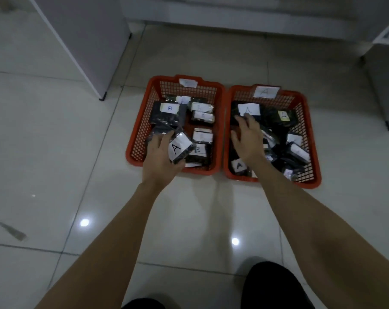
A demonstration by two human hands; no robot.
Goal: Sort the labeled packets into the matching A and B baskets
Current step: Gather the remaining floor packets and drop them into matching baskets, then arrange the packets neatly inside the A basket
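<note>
Two red mesh baskets stand side by side on the tiled floor. The left basket (140, 123) holds dark packets with white B labels, such as one at the back left (169, 111). My left hand (159, 159) grips a dark packet with a white A label (179, 149) over the front of this basket. The right basket (309, 139) carries an A tag (266, 92) on its far rim and holds several A packets. Over its left half, my right hand (248, 139) reaches with spread fingers that touch a dark A-labelled packet (249, 109).
A grey cabinet (88, 41) stands at the back left, its foot near the left basket. A white shelf unit (385, 74) stands at the right. Low furniture runs along the back. My dark-clad knees (276, 286) are at the bottom edge.
</note>
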